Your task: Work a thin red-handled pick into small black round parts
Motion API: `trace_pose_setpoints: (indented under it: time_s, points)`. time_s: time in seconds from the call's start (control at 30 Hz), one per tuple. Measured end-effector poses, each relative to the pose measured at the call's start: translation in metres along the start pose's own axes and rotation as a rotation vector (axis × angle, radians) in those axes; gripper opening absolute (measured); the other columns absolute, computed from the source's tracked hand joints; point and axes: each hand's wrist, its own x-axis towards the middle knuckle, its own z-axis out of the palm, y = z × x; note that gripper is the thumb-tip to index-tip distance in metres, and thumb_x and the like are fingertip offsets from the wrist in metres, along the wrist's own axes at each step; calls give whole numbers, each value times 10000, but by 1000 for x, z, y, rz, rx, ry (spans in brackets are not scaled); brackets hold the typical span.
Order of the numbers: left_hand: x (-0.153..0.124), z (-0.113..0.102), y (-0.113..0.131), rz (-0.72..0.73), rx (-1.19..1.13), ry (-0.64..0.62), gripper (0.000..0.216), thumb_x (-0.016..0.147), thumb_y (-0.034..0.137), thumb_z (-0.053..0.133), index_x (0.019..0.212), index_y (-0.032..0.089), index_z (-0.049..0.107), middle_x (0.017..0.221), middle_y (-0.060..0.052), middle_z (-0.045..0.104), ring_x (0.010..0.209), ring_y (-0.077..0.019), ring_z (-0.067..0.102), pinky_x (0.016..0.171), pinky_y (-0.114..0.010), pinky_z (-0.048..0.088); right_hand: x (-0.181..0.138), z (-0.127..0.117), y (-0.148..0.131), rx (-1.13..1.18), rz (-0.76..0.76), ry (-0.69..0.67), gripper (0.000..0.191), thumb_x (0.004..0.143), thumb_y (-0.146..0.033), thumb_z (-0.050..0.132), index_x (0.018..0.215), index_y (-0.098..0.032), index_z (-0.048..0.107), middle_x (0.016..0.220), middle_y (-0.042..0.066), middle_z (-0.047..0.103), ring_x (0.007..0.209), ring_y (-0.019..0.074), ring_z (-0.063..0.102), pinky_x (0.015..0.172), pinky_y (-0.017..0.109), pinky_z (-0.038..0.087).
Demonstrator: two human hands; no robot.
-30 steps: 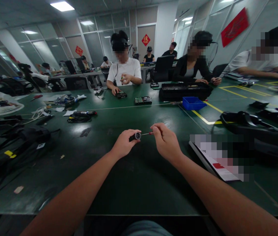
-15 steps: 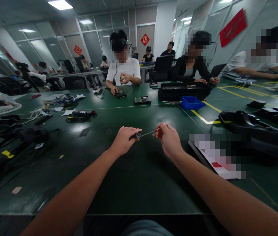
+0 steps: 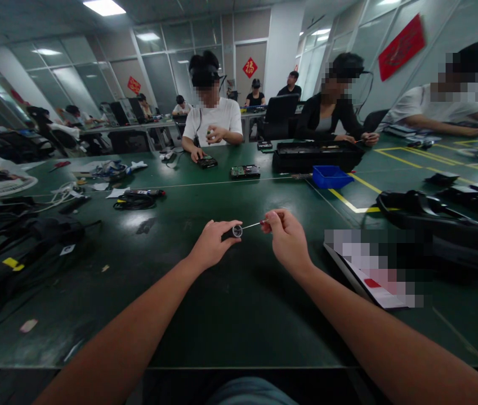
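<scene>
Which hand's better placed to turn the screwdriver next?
Right, likely. The right hand pinches the screwdriver at its handle end, tip aimed into the small round part that the left hand grips.

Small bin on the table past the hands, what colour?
Blue. The small bin shows best in the head view, beside the black case.

Two hands [image 3: 213, 247] [image 3: 287, 242], one screwdriver [image 3: 252, 226], one blue bin [image 3: 330, 176], two circuit boards [image 3: 245, 171] [image 3: 207, 162]

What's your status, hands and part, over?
Left hand shut on small round part. Right hand shut on thin screwdriver, tip at the part. Green table beneath.
</scene>
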Motion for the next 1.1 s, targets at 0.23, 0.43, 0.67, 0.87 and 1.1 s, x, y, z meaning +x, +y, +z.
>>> trace_pose_setpoints:
  time_s: [0.23, 0.43, 0.67, 0.87, 1.1]
  points:
    - [-1, 1, 1, -52, 12, 28, 429, 910, 311, 680, 1331, 265, 615, 1253, -61, 693, 1155, -272, 611, 1107, -523, 373, -5, -6, -16, -259, -94, -32, 393, 921, -562, 593, 757, -216, 679, 601, -5, 660, 545, 155, 592, 574, 290, 419]
    - [-2, 2, -1, -21, 2, 22, 378, 924, 318, 662, 1297, 261, 640, 1226, -56, 700, 1121, -264, 615, 1094, -519, 386, -7, -5, -16, -233, -202, -110, 214, 962, -393, 539, 928, -227, 669, 769, 26, 720, 692, 190, 667, 673, 315, 476]
    - [-2, 2, -2, -17, 7, 28, 378, 919, 316, 666, 1291, 257, 643, 1212, -60, 703, 1106, -273, 617, 1070, -516, 406, -8, -7, -18, -274, -170, -159, 302, 989, -444, 470, 842, -250, 647, 674, -1, 652, 619, 184, 605, 615, 317, 423]
    - [-1, 2, 0, -51, -30, 53, 372, 905, 293, 684, 1273, 249, 652, 1183, -54, 711, 1093, -261, 630, 1020, -463, 459, -7, -3, -11, -105, -107, -74, 175, 952, -369, 522, 1001, -234, 621, 851, 34, 697, 763, 204, 649, 724, 348, 480]
    - [1, -2, -3, 94, -67, 161, 381, 919, 253, 667, 1298, 247, 627, 1292, -55, 670, 1229, -224, 585, 1114, -445, 398, 2, 5, 2, 429, 203, -17, 297, 895, -506, 580, 892, -214, 637, 783, 32, 665, 711, 187, 640, 741, 381, 550]
